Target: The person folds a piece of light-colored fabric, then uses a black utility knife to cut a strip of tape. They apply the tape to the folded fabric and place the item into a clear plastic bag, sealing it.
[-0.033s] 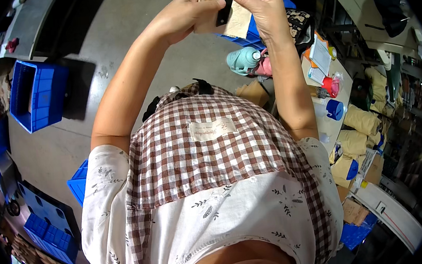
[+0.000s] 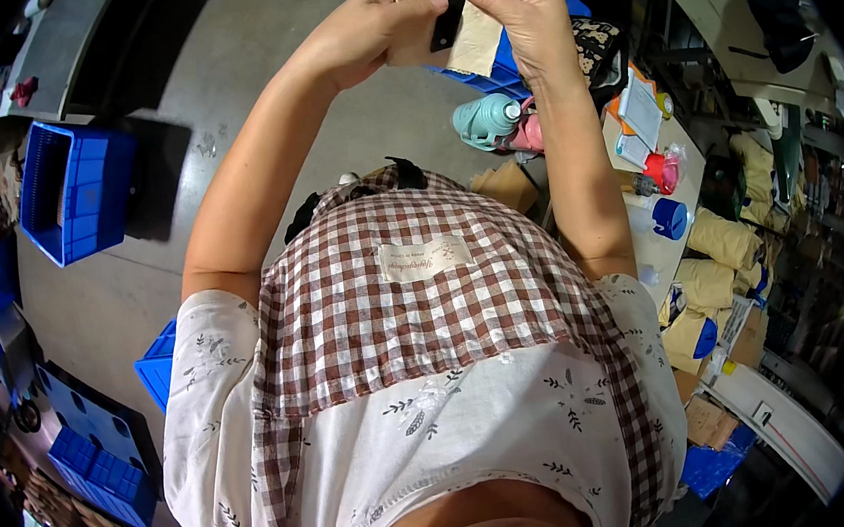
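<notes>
Left hand [image 2: 362, 33]: my fingers pinch the tan paper piece [image 2: 476, 43].
Right hand [image 2: 521, 14]: my fingers clamp the black strip [image 2: 446, 20] against it.

Both hands meet at the top, the left hand [image 2: 362, 33] beside the right hand [image 2: 521, 14], a paper piece [image 2: 478, 43] between them. A crate [image 2: 74, 188] sits on the floor far left; bottles [image 2: 490, 122] stand below the right hand.
</notes>
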A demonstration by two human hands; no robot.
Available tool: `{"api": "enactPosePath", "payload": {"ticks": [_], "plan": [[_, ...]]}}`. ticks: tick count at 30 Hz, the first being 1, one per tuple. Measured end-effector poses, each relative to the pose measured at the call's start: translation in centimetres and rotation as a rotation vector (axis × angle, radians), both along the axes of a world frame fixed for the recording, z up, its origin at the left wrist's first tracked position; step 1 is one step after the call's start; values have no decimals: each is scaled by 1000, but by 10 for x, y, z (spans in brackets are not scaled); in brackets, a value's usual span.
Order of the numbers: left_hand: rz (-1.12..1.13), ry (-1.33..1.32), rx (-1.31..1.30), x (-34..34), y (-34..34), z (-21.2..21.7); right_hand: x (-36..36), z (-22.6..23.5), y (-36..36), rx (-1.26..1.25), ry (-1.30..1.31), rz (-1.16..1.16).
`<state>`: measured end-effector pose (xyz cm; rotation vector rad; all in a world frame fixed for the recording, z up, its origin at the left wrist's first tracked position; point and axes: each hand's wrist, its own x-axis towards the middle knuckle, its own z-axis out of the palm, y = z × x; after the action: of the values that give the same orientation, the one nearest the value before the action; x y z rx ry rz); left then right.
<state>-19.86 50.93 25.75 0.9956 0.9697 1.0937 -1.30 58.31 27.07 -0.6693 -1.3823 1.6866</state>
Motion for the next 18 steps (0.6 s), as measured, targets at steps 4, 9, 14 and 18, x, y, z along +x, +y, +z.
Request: {"api": "enactPosePath", "payload": {"ticks": [4, 9, 14, 18], "plan": [[82, -1, -63, 13, -17, 39, 4, 0, 1, 8, -22, -28], [67, 49, -67, 9, -17, 35, 4, 0, 2, -22, 20, -23], [46, 110, -17, 15, -13, 33, 7, -2, 5, -11, -64, -80], [59, 138, -6, 15, -10, 27, 9, -5, 4, -59, 106, -66]]}}
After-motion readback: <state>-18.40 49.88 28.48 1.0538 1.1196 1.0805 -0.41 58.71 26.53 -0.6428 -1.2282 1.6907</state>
